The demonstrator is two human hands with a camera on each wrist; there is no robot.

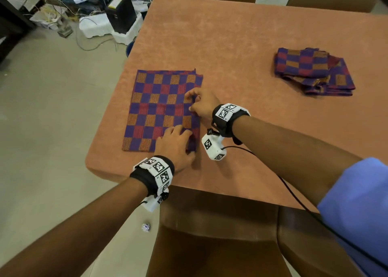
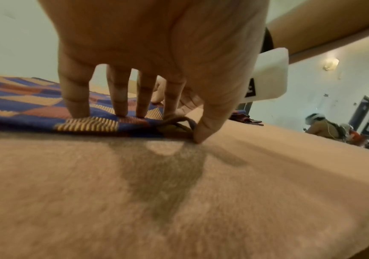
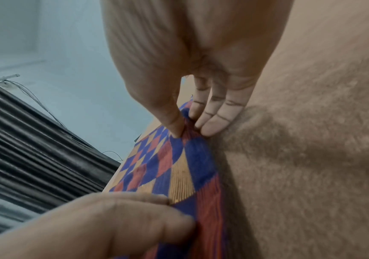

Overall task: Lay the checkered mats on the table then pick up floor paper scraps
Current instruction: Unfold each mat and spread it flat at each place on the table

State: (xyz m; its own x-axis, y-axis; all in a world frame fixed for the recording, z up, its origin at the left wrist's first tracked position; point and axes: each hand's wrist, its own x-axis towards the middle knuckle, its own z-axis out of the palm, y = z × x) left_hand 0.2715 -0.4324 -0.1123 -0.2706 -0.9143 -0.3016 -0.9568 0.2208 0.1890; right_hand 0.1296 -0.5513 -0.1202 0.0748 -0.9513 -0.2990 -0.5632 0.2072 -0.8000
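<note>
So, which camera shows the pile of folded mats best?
The head view: the folded mats lie whole on the table, in plain sight. The left wrist view shows only a low, blurred edge of them far off. The right wrist view does not show them.

two hands: one left hand (image 1: 174, 145), one right hand (image 1: 204, 104). one checkered mat (image 1: 159, 110) lies spread under the fingers (image 2: 121, 98) of both. one stack of folded mats (image 1: 312, 71) sits well to the right of the right fingers; the count of mats in it cannot be told. one bench (image 1: 241, 41) carries them. one crumpled paper scrap (image 1: 146, 227) lies on the floor, behind and below the left fingers. four brown chairs (image 1: 216, 245): two behind the fingers, two far beyond them. two marker wristbands (image 1: 156, 171), one behind each set of fingers. one black box (image 1: 120, 11) stands on the floor, far beyond the left fingers.
</note>
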